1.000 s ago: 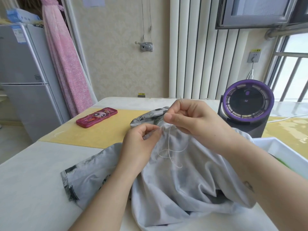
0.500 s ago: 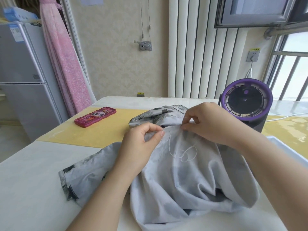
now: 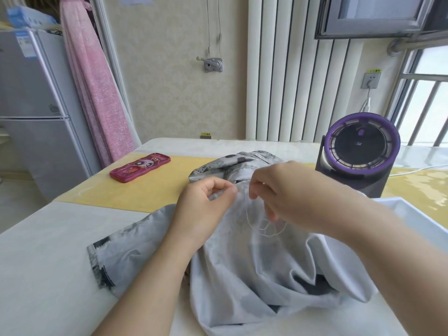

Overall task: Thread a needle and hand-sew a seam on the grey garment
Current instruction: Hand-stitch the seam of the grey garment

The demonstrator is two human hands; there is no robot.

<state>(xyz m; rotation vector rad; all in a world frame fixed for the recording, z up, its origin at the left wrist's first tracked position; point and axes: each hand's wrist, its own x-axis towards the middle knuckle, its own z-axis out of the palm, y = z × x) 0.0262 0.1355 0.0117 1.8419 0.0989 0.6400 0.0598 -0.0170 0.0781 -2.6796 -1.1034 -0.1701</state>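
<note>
Grey garment (image 3: 254, 263): lies heaped on the white table (image 3: 48, 263) in front of the person. One printed corner is spread flat to the left, and its top fold is lifted between the two hands.
Left hand (image 3: 206, 204): thumb and forefinger pinch the raised fold, with the other fingers curled in beneath.
Right hand (image 3: 291, 195): thumb and forefinger are closed tip to tip just beside the left fingertips. They are probably on the needle, which is too fine to make out. The remaining fingers bend loosely over the cloth.
Thread (image 3: 264, 229): white, falling from the fold in slack loops that lie on the cloth under the right hand.
Handling: thin, light and limp, likely a little slick. It will slump and slide rather than hold a shape. The best grip is close on either side of the stitch point, keeping the fold taut. A grip farther off would let the seam sag.
Snag risk: the loose loops could knot or catch on the right fingers as they draw through.
Edges: the white tray (image 3: 412, 214) sits just beside the garment on the right, with the purple-ringed fan (image 3: 361, 146) behind it. The phone in a pink case (image 3: 140, 167) lies well apart on the yellow mat (image 3: 150, 190).
Room: most room lies upward and to the left, while the right is crowded.
</note>
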